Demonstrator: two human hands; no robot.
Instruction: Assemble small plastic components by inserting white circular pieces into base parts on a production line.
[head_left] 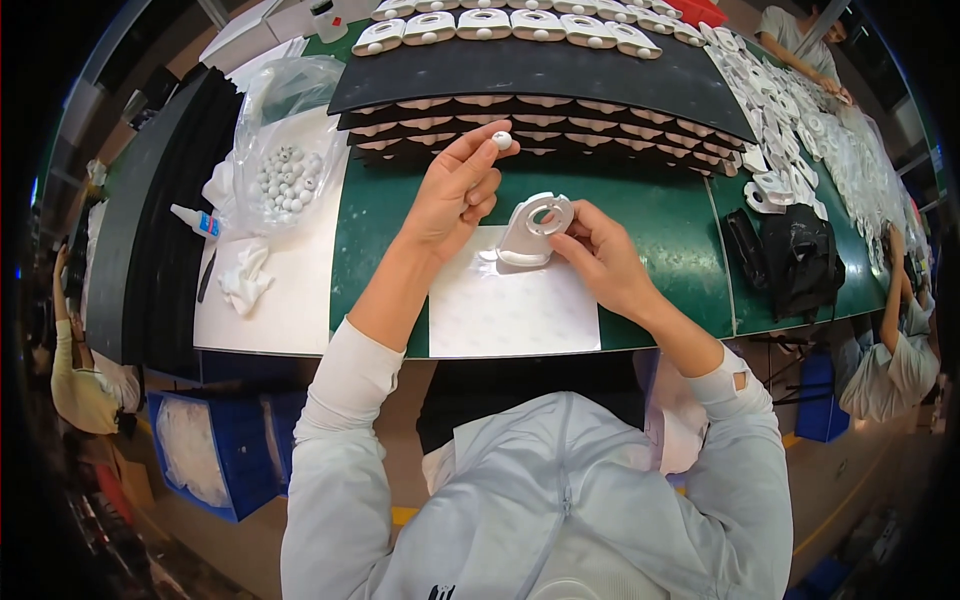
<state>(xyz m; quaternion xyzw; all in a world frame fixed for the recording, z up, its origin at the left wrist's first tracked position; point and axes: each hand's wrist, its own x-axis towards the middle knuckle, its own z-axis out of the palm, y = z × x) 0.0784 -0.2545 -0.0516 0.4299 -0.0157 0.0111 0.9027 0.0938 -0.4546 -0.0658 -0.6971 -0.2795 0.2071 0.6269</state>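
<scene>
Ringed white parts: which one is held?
The ringed part in the right hand, over the white sheet; others sit on black boards or lie heaped at the right.

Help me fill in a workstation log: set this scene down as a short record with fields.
Left hand: holds a small white ball at the fingertips
Right hand: grips a white part with a ring-shaped end
Below the hands: white sheet on a green table
Far side: stacked black boards, white parts in rows on top
Left side: clear bag with white balls; bottle; crumpled white cloth
Right side: black bag; heap of white parts
</scene>
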